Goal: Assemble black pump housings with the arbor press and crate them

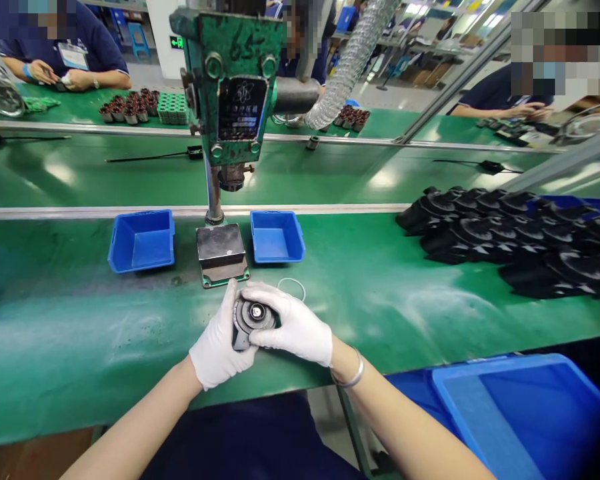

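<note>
Between my two white-gloved hands is a round dark grey part (251, 325) with a ringed hub and a pale centre, held just above the near side of the green bench. My left hand (222, 343) wraps its left side, thumb up along the rim. From the right, my right hand (293, 322) curls over it, fingers on the far edge and thumb on the near edge. The underside of the part is hidden. A thin pale ring (303, 288) lies on the bench just beyond my right hand. Past my hands stands the press base block (221, 244).
A green hand press (237, 87) rises ahead, between a left blue bin (143, 241) and a right blue bin (277, 237). Rows of black moulded housings (480, 233) fill the right side. A large blue crate (525, 413) sits lower right. Co-workers sit across the conveyor (330, 173).
</note>
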